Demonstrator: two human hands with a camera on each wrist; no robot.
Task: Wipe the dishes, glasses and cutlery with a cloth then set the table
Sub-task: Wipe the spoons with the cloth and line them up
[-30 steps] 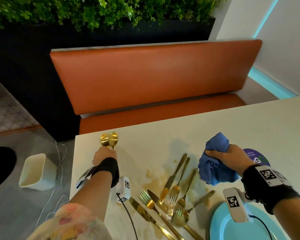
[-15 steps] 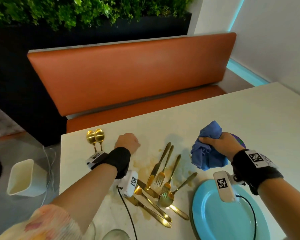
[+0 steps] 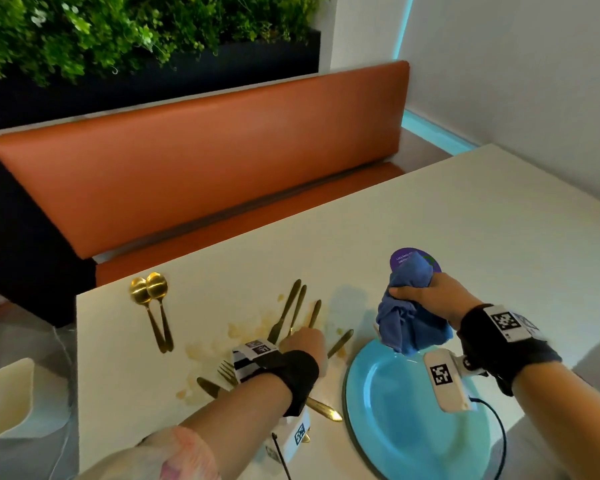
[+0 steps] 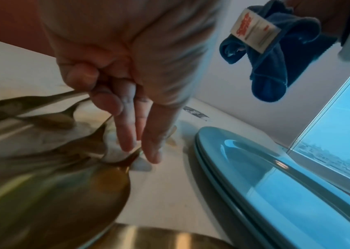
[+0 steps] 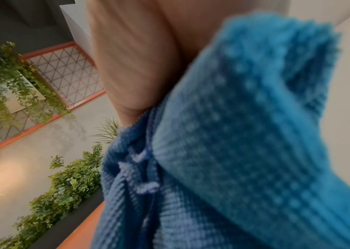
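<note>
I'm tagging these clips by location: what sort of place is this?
Probably a restaurant or café booth: an orange padded bench faces a white table holding gold cutlery and a blue plate, with a planter of greenery behind the seat.

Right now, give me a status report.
Left hand pinching a gold handle in the cutlery pile. Right hand holds blue cloth. Two spoons set aside.

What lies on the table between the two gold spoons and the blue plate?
In the head view, between the spoons and plate: scattered gold cutlery, brownish stains, and the left hand.
</note>
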